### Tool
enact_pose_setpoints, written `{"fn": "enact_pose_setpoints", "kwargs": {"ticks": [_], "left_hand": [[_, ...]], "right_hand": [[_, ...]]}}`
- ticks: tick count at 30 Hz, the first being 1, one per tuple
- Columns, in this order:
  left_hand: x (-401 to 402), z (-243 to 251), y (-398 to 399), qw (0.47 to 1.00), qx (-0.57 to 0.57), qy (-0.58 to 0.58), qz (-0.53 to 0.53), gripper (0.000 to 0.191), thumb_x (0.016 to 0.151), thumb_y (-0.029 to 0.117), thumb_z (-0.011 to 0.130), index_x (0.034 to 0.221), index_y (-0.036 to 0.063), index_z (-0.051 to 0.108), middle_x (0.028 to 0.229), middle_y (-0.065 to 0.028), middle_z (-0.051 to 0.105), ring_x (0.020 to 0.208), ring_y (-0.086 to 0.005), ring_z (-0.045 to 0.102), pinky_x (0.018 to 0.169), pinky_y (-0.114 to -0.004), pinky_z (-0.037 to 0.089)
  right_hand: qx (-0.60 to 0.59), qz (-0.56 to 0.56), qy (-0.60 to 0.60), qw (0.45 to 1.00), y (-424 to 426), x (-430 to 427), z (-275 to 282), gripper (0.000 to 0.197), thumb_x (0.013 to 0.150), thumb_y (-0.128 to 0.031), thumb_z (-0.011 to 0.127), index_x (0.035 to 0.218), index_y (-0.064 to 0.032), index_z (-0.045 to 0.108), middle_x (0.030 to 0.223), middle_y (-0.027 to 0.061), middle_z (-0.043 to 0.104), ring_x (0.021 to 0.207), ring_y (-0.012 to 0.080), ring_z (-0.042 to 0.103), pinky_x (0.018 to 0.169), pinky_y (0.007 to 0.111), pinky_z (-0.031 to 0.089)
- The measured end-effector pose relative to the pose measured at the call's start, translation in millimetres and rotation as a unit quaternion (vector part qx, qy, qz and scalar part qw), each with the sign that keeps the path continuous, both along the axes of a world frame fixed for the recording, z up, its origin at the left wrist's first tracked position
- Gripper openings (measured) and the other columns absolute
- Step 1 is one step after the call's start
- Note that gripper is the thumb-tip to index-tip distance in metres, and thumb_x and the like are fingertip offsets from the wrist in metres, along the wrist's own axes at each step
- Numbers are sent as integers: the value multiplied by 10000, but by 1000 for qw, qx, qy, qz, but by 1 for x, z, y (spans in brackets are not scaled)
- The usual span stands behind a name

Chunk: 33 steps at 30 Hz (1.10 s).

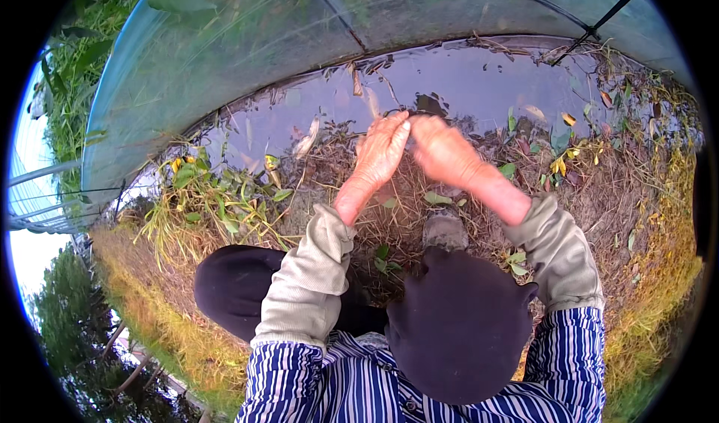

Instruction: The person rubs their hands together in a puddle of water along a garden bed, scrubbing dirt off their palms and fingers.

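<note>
My left hand (380,147) reaches forward over the edge of standing water (477,77), its back up and its fingers close together. Against its fingertips lies my right hand (446,150), blurred and bent inward at the wrist. The fingers of both hands are partly hidden, so anything held between them cannot be made out. Just beyond the hands, dark debris (431,104) sits in the water. Under them spreads muddy ground covered with dry straw (387,220). Pale dry leaves (308,137) lie at the waterline to the left of my left hand.
A translucent plastic sheet wall (269,35) curves along the water's far side. Dark rods (590,29) cross at the upper right. Leafy green plants (196,184) lie at the left. My shoe tip (445,230) and dark-clad knee (460,327) are close below my hands.
</note>
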<state>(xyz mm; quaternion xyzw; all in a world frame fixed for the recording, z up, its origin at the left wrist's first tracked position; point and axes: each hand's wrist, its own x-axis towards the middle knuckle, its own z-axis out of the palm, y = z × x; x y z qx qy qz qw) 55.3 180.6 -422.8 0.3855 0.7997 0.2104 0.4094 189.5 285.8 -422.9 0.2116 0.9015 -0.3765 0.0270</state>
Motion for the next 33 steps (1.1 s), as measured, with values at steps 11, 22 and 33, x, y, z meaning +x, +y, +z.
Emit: {"fn": "enact_pose_setpoints", "kwargs": {"ticks": [11,22,33], "left_hand": [[21,4,29,813,25,-480,330,631,974,535,269,1357,59,428,1307,-138,546,1101,-260,597,854,-365,420],[19,-4,28,503,181,-815,225,756,838,526,551,1336,-28,425,1299,-309,470,1248,-466,432,1051,-521,381],[40,17,32,522,179,-679,484,324,960,405,343,1099,166,511,929,-69,591,777,-251,573,683,-407,497]], "right_hand": [[-411,-695,249,535,129,80,-131,303,960,-188,418,1089,24,590,980,142,685,828,248,649,733,365,538],[-945,-136,268,131,-15,-67,-1,315,958,-281,472,1097,-23,588,1108,162,606,994,258,546,779,396,438],[-406,-425,195,785,-5,-99,-6,323,955,-315,435,1071,-14,425,1032,192,462,976,313,405,798,490,272]]}}
